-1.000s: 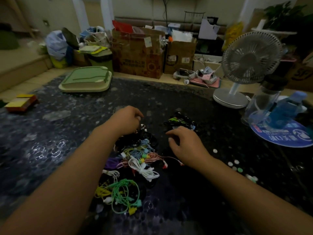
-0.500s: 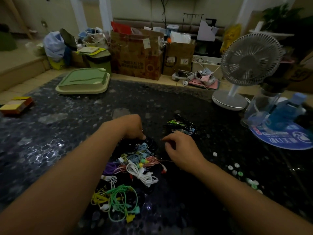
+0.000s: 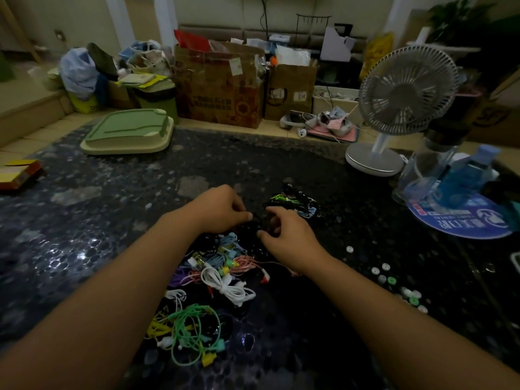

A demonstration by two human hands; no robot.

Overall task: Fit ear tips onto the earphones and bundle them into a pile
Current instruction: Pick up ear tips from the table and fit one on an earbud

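Observation:
A loose heap of coloured wired earphones (image 3: 216,280) lies on the dark speckled table (image 3: 98,220) between my forearms. My left hand (image 3: 222,209) and my right hand (image 3: 287,235) meet just beyond the heap, both pinching a black earphone (image 3: 254,220) that is hard to make out in the dim light. A small pile of bundled earphones (image 3: 294,202) sits just past my right hand. Several white and green ear tips (image 3: 394,285) are scattered on the table to the right.
A white desk fan (image 3: 405,94) stands at the back right, next to a clear jar (image 3: 427,167), a blue bottle (image 3: 470,175) and a round blue card (image 3: 461,220). A green tray (image 3: 126,133) lies at the back left. Cardboard boxes (image 3: 222,88) stand on the floor beyond.
My hands have come closer together above the far end of the heap. My right hand lifted off the table and now pinches the black earphone along with my left.

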